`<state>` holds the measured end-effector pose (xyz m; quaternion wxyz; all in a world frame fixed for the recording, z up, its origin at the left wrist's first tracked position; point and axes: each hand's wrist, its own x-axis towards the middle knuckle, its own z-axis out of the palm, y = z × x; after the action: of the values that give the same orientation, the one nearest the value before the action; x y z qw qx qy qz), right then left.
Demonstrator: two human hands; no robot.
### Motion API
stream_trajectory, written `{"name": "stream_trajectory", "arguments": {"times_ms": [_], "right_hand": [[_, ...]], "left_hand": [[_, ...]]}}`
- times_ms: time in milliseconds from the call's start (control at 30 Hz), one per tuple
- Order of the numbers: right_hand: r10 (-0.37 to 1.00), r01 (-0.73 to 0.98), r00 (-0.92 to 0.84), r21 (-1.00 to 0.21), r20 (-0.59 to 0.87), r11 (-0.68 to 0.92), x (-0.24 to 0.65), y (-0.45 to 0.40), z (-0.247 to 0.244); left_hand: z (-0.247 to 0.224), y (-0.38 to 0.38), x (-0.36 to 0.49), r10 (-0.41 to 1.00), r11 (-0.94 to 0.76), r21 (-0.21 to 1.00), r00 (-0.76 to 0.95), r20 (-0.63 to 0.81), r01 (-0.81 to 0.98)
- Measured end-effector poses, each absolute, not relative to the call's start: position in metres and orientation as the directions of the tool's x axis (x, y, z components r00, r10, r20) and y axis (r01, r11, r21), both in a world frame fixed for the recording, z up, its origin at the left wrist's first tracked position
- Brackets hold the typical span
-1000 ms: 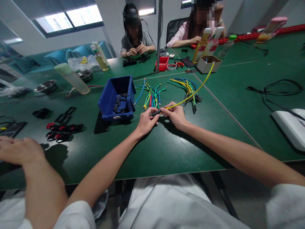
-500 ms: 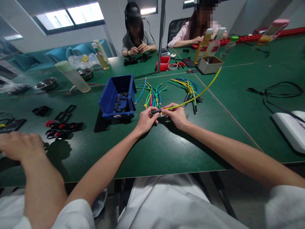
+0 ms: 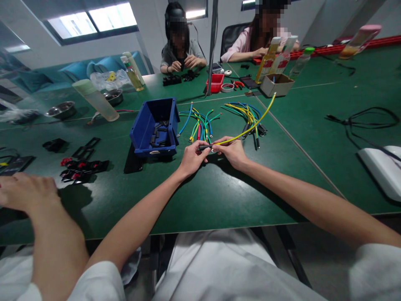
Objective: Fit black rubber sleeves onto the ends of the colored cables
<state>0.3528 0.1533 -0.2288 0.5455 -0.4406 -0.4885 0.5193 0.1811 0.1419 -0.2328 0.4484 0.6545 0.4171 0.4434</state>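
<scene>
Between the fingers of my left hand is a black sleeve, held roughly level above the table. My right hand pinches a yellow wire close to the sleeve; the wire's free end curves up to the right. The two hands' fingertips nearly meet, and they partly hide where wire and sleeve come together. Just beyond lie a bundle of loose coloured wires and, right of it, a second bundle with black sleeves on its ends. Left of my hands, a blue bin contains black sleeves.
A co-worker's hand is at the left edge near black and red parts. Two people sit across the green table. A pole, red tray, bottles and cardboard box stand farther back.
The yellow wire's free end has swung left and slightly down. The person's hand at the left edge has shifted slightly. My hands have stayed almost in place.
</scene>
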Motion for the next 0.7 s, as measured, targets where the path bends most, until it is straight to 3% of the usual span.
{"name": "stream_trajectory", "arguments": {"times_ms": [167,333,500,700], "right_hand": [[0.997,-0.13,-0.054,-0.99,0.063,0.056,0.3532,0.1537,-0.2285],[0.995,-0.128,-0.083,-0.991,0.053,0.042,0.3533,0.1538,-0.2272],[0.998,-0.236,-0.013,-0.97,0.061,0.056,0.3543,0.1553,-0.2283],[0.996,-0.236,0.025,-0.968,0.084,0.087,0.3541,0.1542,-0.2297]], "left_hand": [[-0.2324,0.1413,0.182,0.945,-0.267,0.945,0.241,0.219,0.191],[-0.2324,0.144,0.1812,0.959,-0.243,0.962,0.18,0.219,0.124],[-0.2317,0.1489,0.1784,0.973,-0.223,0.971,0.086,0.216,0.086],[-0.2313,0.1472,0.1799,0.975,-0.209,0.976,0.084,0.204,0.055]]}}
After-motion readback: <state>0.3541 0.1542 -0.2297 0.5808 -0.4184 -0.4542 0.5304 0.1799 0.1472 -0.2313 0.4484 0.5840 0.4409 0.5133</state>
